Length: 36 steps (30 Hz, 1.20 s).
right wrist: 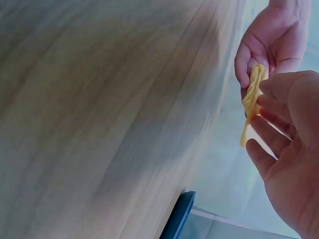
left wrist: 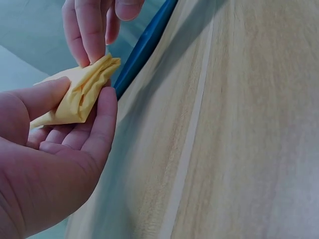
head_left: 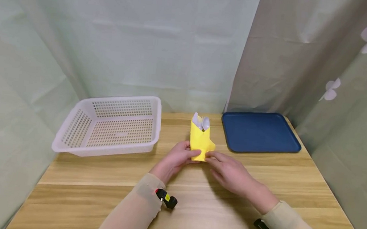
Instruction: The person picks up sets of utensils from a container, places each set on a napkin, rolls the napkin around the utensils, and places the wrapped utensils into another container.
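A folded yellow napkin (head_left: 199,140) stands upright over the middle of the table, with pale plastic cutlery sticking out of its top. Among the pieces a spoon (head_left: 206,123) shows at the right and a flat-tipped handle or blade at the left. My left hand (head_left: 177,157) grips the napkin's lower end, thumb across the front and fingers behind. From the right, the fingertips of my right hand (head_left: 231,172) touch the napkin's lower right side, where a corner juts out. In the left wrist view, the napkin's folded layers (left wrist: 84,97) face the camera and the right thumb is apart from them.
A white perforated basket (head_left: 108,149) stands at the left of the wooden table (head_left: 194,210). At the back right lies a blue tray (head_left: 260,132). Pale curtains (head_left: 144,42) hang close behind the table and along its sides.
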### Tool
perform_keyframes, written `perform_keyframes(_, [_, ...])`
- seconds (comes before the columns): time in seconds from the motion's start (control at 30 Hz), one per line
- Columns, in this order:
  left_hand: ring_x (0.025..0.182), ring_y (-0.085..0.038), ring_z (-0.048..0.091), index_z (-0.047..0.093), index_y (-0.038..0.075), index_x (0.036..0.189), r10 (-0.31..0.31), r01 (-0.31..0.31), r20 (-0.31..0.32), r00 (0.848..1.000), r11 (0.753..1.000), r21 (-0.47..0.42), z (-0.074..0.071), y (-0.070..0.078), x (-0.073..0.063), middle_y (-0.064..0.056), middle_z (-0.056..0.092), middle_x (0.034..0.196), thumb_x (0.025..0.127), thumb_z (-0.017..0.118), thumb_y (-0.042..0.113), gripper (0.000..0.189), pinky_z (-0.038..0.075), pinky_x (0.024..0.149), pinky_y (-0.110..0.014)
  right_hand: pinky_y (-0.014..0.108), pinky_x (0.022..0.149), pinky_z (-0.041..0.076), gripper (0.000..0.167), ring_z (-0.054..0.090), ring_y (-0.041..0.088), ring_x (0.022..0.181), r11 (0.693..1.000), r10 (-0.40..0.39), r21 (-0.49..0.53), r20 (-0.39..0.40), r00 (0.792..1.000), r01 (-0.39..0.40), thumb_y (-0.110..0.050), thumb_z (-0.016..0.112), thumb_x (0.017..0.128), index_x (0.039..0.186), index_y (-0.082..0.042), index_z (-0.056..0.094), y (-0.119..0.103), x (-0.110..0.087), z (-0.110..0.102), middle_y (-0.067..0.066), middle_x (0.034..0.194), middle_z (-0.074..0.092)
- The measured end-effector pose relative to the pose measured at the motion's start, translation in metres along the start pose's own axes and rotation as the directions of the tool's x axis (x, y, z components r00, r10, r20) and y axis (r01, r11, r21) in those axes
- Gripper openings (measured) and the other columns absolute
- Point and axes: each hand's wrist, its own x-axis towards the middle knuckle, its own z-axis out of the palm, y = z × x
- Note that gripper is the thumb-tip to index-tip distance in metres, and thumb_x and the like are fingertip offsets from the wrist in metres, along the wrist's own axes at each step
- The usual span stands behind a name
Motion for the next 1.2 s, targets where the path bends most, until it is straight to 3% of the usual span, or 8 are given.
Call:
perform_keyframes(0.27, [0.113,-0.024,0.074,0.058,-0.008,0.144,0.053,-0.053,-0.015,0.998,0.999,0.004,-0.001,-0.001,-0.004,-0.023,0.072,0.135,0.105,0.073,0.004,0.044,0.062,0.099,-0.036,0.047,0.11,0.056,0.042,0.066,0.03,0.134,0.999,-0.029,-0.016,-0.044,0.999,0.028,-0.006,0.083,0.096,0.138,-0.005,0.074,-0.003,0.003,-0.001,0.009,0.147,0.066])
perform_keyframes(0.53, [0.112,-0.021,0.072,0.061,-0.005,0.142,0.086,-0.082,-0.08,0.993,0.996,0.047,0.002,0.0,-0.007,-0.019,0.073,0.136,0.102,0.079,0.008,0.046,0.06,0.099,-0.034,0.047,0.112,0.055,0.046,0.066,0.03,0.134,0.999,-0.046,-0.023,-0.07,0.996,0.045,-0.003,0.084,0.094,0.139,-0.004,0.074,-0.004,0.006,-0.001,0.009,0.146,0.066])
perform_keyframes(0.83, [0.103,-0.02,0.069,0.072,-0.004,0.129,0.149,-0.119,-0.203,0.968,0.981,0.152,0.009,0.002,-0.008,-0.014,0.077,0.122,0.095,0.088,0.014,0.041,0.057,0.092,-0.032,0.046,0.112,0.055,0.048,0.066,0.029,0.134,0.999,-0.041,-0.021,-0.08,0.996,0.039,-0.005,0.083,0.095,0.142,-0.005,0.073,-0.005,0.009,-0.001,0.008,0.147,0.066])
perform_keyframes(1.0, [0.099,-0.019,0.069,0.075,-0.005,0.122,0.17,-0.135,-0.242,0.955,0.979,0.153,0.01,0.001,-0.009,-0.013,0.078,0.117,0.094,0.089,0.013,0.037,0.059,0.086,-0.029,0.047,0.11,0.056,0.047,0.067,0.029,0.133,0.999,-0.037,-0.01,-0.096,0.995,0.036,-0.005,0.081,0.097,0.143,-0.004,0.072,-0.005,0.01,0.0,0.009,0.146,0.066])
perform_keyframes(1.2, [0.097,-0.018,0.07,0.075,-0.006,0.12,0.183,-0.151,-0.264,0.947,0.979,0.138,0.01,-0.001,-0.01,-0.013,0.079,0.117,0.093,0.089,0.012,0.035,0.059,0.083,-0.028,0.049,0.106,0.059,0.045,0.069,0.03,0.129,1.0,-0.025,-0.003,-0.171,0.985,0.025,-0.005,0.083,0.095,0.139,-0.004,0.074,-0.007,0.011,0.004,0.009,0.142,0.07])
